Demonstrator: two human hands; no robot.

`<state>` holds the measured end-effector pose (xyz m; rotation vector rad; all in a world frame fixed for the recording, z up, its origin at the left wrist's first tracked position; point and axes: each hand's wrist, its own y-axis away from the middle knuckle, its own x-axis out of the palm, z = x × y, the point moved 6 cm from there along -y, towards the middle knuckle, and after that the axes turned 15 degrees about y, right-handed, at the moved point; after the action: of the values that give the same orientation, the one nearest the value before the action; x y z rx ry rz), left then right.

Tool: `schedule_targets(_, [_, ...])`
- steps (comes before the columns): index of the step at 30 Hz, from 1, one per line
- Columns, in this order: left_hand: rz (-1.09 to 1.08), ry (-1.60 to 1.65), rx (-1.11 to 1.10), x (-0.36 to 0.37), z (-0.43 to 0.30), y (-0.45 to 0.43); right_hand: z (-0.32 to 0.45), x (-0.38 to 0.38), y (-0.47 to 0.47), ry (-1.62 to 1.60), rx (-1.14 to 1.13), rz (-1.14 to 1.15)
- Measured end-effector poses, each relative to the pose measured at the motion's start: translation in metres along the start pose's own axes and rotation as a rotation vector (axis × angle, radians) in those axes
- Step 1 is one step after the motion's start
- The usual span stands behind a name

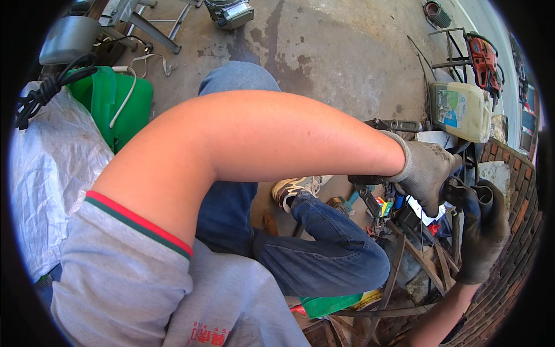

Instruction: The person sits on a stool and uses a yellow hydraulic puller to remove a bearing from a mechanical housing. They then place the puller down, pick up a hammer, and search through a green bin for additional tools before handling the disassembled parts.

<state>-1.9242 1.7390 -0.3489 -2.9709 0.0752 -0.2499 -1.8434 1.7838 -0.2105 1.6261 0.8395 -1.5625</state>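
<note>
Both of my hands wear grey, stained work gloves and meet at the right side of the view. My left hand (427, 169), on the arm that crosses the whole picture, grips one side of a dark metal part (453, 191). My right hand (483, 234) reaches up from the lower right, its fingers curled around the same part near a short open metal tube end (484, 196). The gloves hide much of the part, and I cannot tell if part and tube are one piece. Dark metal link-like pieces (403, 126) lie beside my left wrist.
A plastic jerrycan (459, 110) and a red chainsaw (482, 63) stand beyond my hands. Mixed tools and metal bars (396, 264) clutter the area below them, beside brickwork (518, 217). At left are a green plastic container (130, 95) and a white woven sack (56, 173).
</note>
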Motion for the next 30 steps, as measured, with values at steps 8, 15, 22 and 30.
schedule_targets(8, [0.031, -0.037, 0.031, 0.005, -0.003, -0.001, 0.003, -0.009, -0.001, 0.137, -0.049, 0.086])
schedule_targets(15, [0.022, -0.025, 0.040, 0.006, 0.001, -0.003, 0.018, -0.018, 0.000, 0.384, -0.202, -0.010])
schedule_targets(22, [0.048, -0.009, 0.034, 0.007, -0.001, -0.006, -0.017, 0.005, 0.009, -0.074, -0.017, -0.020])
schedule_targets(30, [0.034, -0.021, 0.024, 0.002, -0.004, -0.002, 0.030, -0.024, -0.007, 0.557, -0.207, 0.022])
